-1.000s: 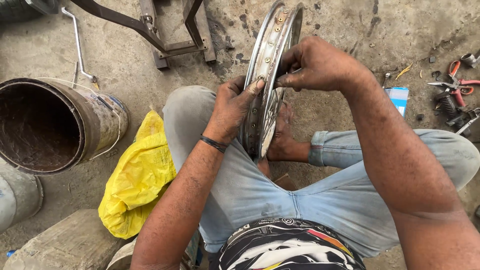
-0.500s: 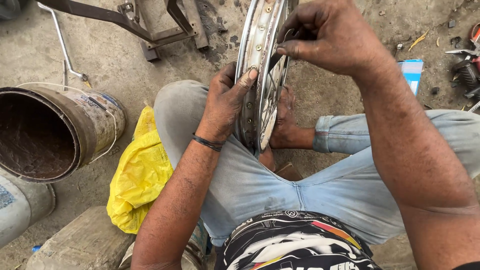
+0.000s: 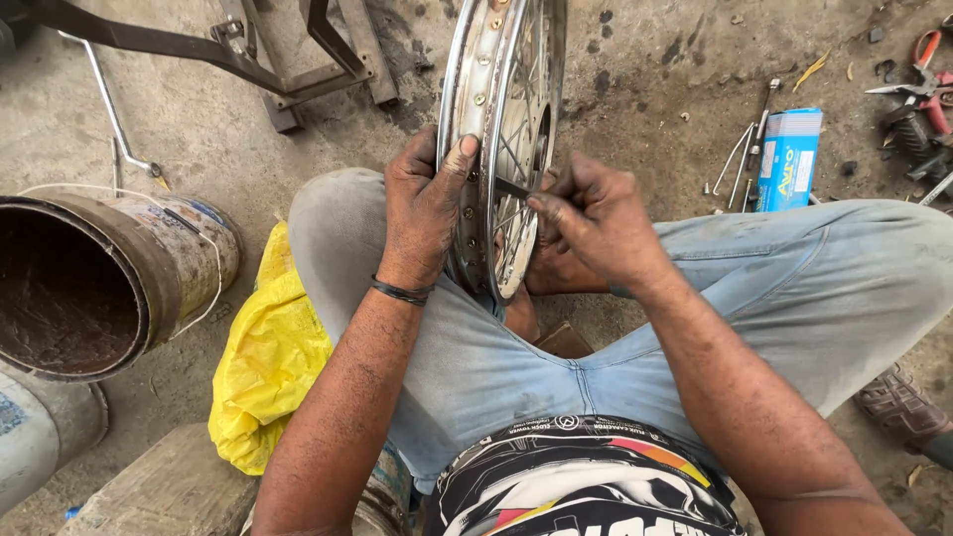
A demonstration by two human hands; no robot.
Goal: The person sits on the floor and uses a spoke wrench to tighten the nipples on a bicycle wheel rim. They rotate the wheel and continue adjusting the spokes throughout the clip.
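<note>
Stained concrete floor of a workshop, scattered with tools and containers

A rusty open drum lies on its side at the left, a crumpled yellow plastic bag just beside it; a dark metal frame stands at the top with a bent chrome rod near it; at the right lie a small blue box, loose spokes touching its left edge, and red-handled pliers further right
</note>
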